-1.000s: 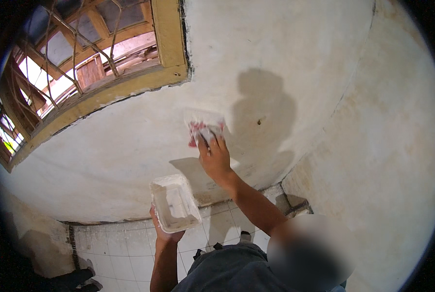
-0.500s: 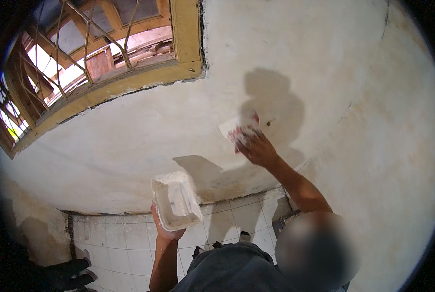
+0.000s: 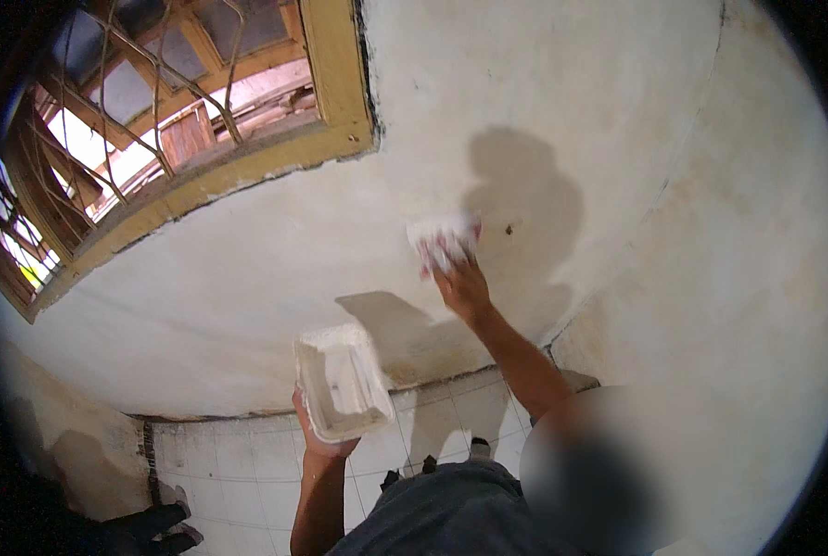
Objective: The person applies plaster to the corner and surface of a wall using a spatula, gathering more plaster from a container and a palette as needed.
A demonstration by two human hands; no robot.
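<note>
My right hand (image 3: 465, 283) is pressed toward the off-white plastered wall (image 3: 562, 83), fingers closed over a flat white-and-red spreader (image 3: 430, 232). White paste smears the fingers, and the spreader's face lies against or very near the wall; the exact contact is hard to tell. Lower and to the left, my left hand (image 3: 329, 448) supports a white rectangular plastic tub (image 3: 351, 432) from beneath and along its left side. Pale paste coats the tub's inside, and its open top tilts toward me. A small dark hole (image 3: 509, 229) marks the wall right of the spreader.
A yellow-brown window frame (image 3: 335, 69) with a metal grille (image 3: 159, 83) fills the upper left. White floor tiles (image 3: 238, 463) meet the wall's dark lower edge. Another person's legs (image 3: 150, 528) show at lower left; a blurred rounded shape (image 3: 590, 482) covers the lower right.
My right hand has slid a little left with the spreader, its fingers now pointing more upward. The tub sits slightly farther right in view; the whole view has shifted a bit.
</note>
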